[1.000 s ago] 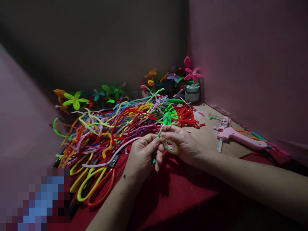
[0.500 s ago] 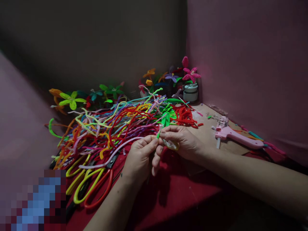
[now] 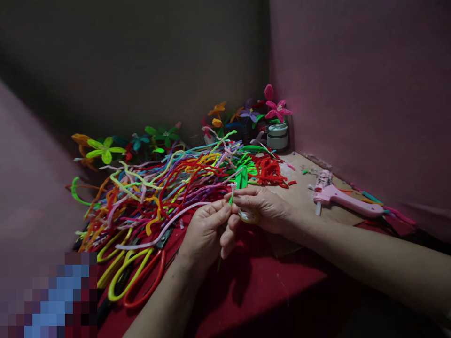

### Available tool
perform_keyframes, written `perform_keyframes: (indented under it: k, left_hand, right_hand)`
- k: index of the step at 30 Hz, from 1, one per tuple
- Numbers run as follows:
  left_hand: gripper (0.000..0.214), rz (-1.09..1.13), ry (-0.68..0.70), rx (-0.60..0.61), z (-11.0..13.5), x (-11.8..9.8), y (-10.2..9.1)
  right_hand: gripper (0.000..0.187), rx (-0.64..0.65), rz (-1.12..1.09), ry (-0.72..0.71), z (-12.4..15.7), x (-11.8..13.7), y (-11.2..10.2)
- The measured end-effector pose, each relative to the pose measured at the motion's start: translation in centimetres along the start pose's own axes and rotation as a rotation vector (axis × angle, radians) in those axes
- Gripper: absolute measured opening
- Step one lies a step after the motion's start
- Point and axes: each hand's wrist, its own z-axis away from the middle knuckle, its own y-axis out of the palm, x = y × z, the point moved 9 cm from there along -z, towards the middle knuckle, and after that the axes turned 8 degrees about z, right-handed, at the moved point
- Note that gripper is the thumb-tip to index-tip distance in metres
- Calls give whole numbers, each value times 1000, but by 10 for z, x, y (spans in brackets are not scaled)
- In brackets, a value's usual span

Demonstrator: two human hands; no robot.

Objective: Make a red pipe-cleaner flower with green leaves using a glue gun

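We hold a thin green stem [image 3: 231, 200] upright and slightly tilted, right where our two hands meet. Our left hand [image 3: 208, 226] has it nipped between thumb and forefinger; our right hand [image 3: 267, 205] brings its fingertips to the same spot while grasping a ring-shaped roll [image 3: 248, 216], probably tape, tucked just below them. The pale, tufted tip [image 3: 233, 186] stands just above the grip, and a fine dark end [image 3: 219, 264] hangs below the left fingers.

We judge the stem very light, springy and easily bent, as if wire-cored, with a soft tip that squeezing could crush. It seems best held just beneath that tip, by the pads, lightly. The roll looks smooth and rather slippery, so we would keep it by its rim. A heap of fuzzy strips [image 3: 190, 165] lies beyond the grip.
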Motion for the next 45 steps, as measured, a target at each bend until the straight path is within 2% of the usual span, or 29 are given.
perform_keyframes:
  k: [4, 7, 13, 17, 23, 26, 28, 30, 32, 34, 39, 42, 45]
  left_hand:
    - [15, -28, 59, -21, -2, -3, -1]
    - [19, -122, 124, -49, -2, -8, -2]
    - [16, -202, 167, -131, -1, -13, -6]
    - [15, -145, 188, -157, -1, -14, -9]
    - [13, -234, 219, -176, 3, -17, -11]
    - [18, -207, 170, -135, 2, -14, -7]
    - [19, -261, 153, -147, 3, -16, -6]
    - [18, -422, 240, -245, 7, -29, -11]
    - [19, -568, 403, -386, 16, -49, -15]
    - [24, -644, 514, -441, 25, -61, -14]
    - [8, -801, 607, -365, 32, -67, 3]
    - [5, -788, 659, -357, 35, -71, 8]
    - [7, -751, 649, -338, 32, -72, 9]
  right_hand:
    - [17, 2, 29, -33, 1, 5, 3]
    - [17, 36, 71, -66, 3, 8, 9]
    - [16, -138, 26, -134, 3, 12, -1]
    - [17, -134, 4, -112, 0, 8, -1]
    - [27, -119, -2, -3, 0, 3, -3]
    - [23, -65, 4, 22, 0, 4, 2]
    - [20, -76, 8, -4, 1, 8, 2]
    - [19, -139, 16, -49, 2, 11, -2]
    - [17, -192, 51, -92, 4, 14, -4]
    - [14, -187, 112, -128, 6, 15, 0]
    - [14, -192, 195, -125, 11, 11, 7]
    - [17, -193, 184, -101, 11, 9, 7]
    - [19, -170, 184, -86, 10, 7, 7]
